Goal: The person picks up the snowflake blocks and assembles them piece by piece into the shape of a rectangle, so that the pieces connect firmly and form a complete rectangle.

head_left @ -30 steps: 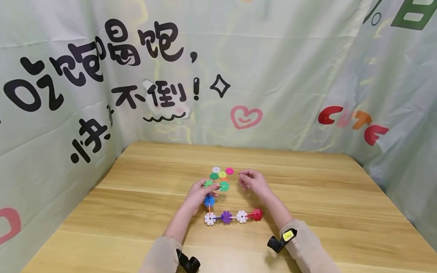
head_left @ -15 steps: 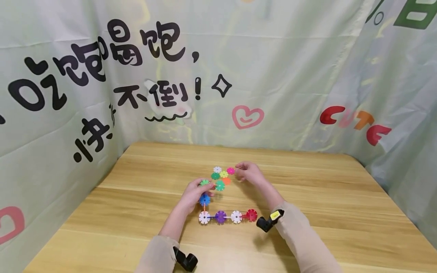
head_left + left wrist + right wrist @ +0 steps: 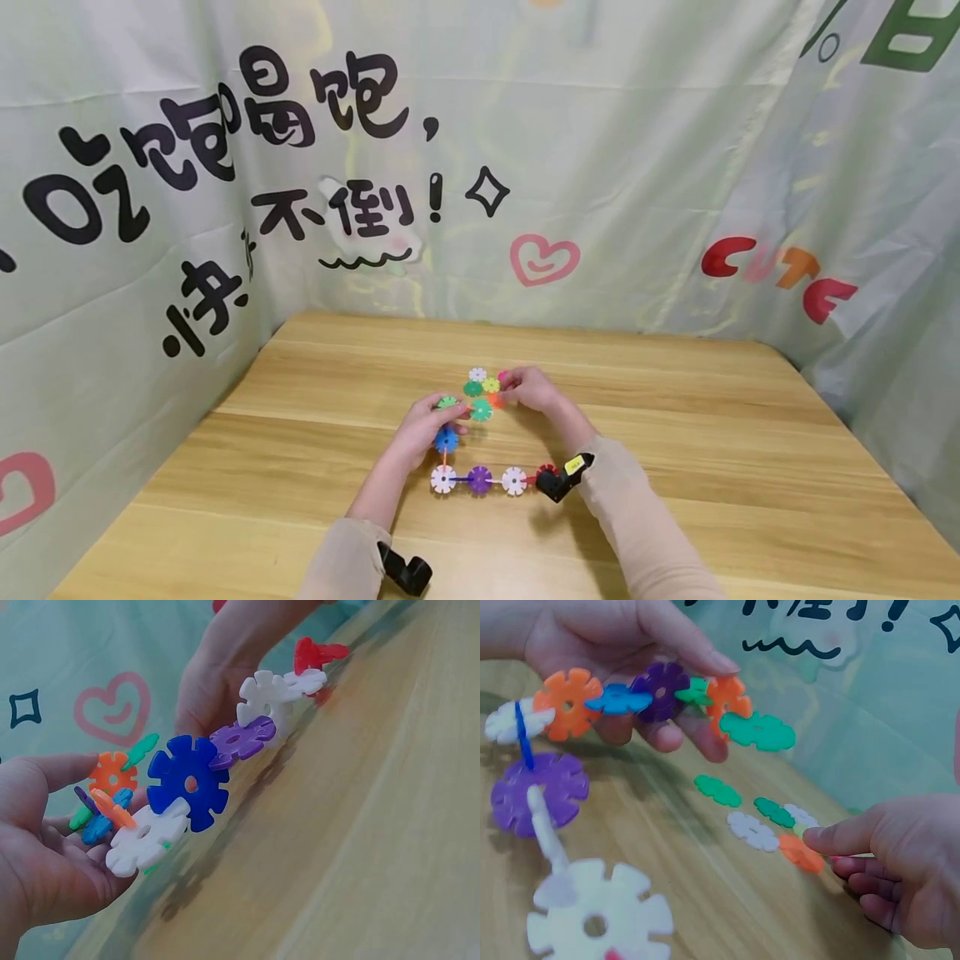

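My left hand (image 3: 423,429) grips a chain of slotted plastic snowflake discs, with the thumb on an orange disc (image 3: 113,774) near a green end disc (image 3: 757,732). From that hand the chain bends through a blue disc (image 3: 446,440) and a white disc (image 3: 443,479). It runs right through a purple disc (image 3: 480,479) to a red end disc, partly hidden by the right wrist camera. My right hand (image 3: 531,390) reaches low among loose discs, fingers loosely bent, thumb tip over a yellow disc (image 3: 491,384). A pink disc (image 3: 503,376) is partly hidden by its fingers.
Several loose discs lie on the wooden table (image 3: 675,433), among them a white one (image 3: 477,374), a dark green one (image 3: 473,388) and an orange one (image 3: 801,853). A printed curtain (image 3: 637,167) stands behind the table. Each wrist carries a black camera (image 3: 406,573).
My right hand has moved left and come down over the loose discs, covering part of the pink one. My left hand and the chain have shifted slightly left in view.
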`<state>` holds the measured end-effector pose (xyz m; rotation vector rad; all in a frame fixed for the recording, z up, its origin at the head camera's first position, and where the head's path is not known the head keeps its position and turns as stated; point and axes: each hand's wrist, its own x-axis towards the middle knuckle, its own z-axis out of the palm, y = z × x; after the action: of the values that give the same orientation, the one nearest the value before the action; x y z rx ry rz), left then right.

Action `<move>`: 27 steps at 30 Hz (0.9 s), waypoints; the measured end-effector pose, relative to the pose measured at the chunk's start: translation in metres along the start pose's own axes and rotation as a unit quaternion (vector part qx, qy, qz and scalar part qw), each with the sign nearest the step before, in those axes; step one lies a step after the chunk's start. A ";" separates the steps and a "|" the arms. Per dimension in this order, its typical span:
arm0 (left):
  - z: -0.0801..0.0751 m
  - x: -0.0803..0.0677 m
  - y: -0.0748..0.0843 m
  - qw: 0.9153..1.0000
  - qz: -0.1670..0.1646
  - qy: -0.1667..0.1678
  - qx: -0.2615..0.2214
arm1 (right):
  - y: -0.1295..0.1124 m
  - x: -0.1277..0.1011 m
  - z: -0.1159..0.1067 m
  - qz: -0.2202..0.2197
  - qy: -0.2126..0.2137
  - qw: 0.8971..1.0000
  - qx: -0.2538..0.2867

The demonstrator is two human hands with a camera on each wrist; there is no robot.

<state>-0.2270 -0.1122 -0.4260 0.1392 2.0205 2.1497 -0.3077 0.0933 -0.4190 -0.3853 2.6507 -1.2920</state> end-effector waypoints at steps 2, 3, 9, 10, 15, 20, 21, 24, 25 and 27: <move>-0.001 -0.002 0.001 1.000 0.008 -0.003 0.001 | 0.000 -0.001 0.002 -0.003 -0.003 1.000 -0.014; -0.002 -0.002 0.000 1.000 0.015 -0.006 0.002 | -0.001 -0.001 0.003 -0.006 -0.004 1.000 -0.017; -0.002 -0.006 0.003 0.999 0.033 -0.022 -0.003 | 0.000 -0.003 0.006 -0.011 0.005 0.999 -0.032; -0.001 -0.006 0.004 0.999 0.026 -0.020 -0.005 | 0.001 -0.003 0.007 -0.010 0.004 0.999 -0.034; 0.000 -0.002 0.002 1.000 -0.011 0.004 -0.002 | 0.000 -0.003 0.007 -0.014 -0.003 0.999 -0.038; -0.001 0.000 0.001 1.000 -0.013 -0.002 0.001 | -0.003 -0.006 0.006 -0.010 -0.010 0.999 -0.042; -0.001 0.000 0.001 1.000 -0.012 -0.004 0.002 | -0.003 -0.006 0.006 -0.007 -0.009 0.999 -0.040; -0.001 0.000 0.000 1.000 -0.012 -0.006 0.004 | -0.003 -0.008 0.005 -0.003 -0.009 1.000 -0.028; -0.002 0.000 0.000 1.000 -0.012 -0.005 0.004 | -0.003 -0.008 0.004 -0.004 -0.007 1.000 -0.024; -0.002 0.001 0.000 1.000 -0.013 -0.002 0.002 | -0.002 -0.009 0.003 -0.008 -0.002 1.000 -0.019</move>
<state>-0.2284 -0.1136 -0.4265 0.1173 2.0136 2.1273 -0.2983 0.0922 -0.4194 -0.4146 2.6769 -1.2468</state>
